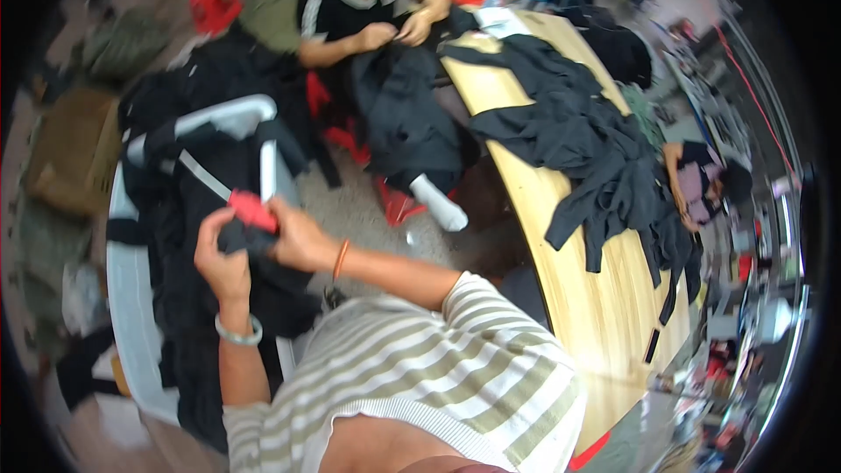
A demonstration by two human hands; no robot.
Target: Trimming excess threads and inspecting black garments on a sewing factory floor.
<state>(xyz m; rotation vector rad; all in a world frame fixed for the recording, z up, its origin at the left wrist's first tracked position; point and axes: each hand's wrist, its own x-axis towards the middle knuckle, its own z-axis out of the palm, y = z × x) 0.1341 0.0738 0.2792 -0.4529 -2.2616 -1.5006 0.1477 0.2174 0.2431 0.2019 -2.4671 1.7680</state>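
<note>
In front of me my right hand grips a small red-pink object, and a pale flat strip juts from its far-left end. I cannot make out its exact kind. My left hand is curled at the object's left side, its upper fingertips against it and its thumb lower down. Dark cloth shows between the two hands. Below them, black garments fill and drape over a large pale grey-blue plastic bin.
Across from me a seated person handles a dark garment. A wooden table with black garments spread on it curves along my right. Another person is beyond it. A cardboard box stands at left, red stools farther off.
</note>
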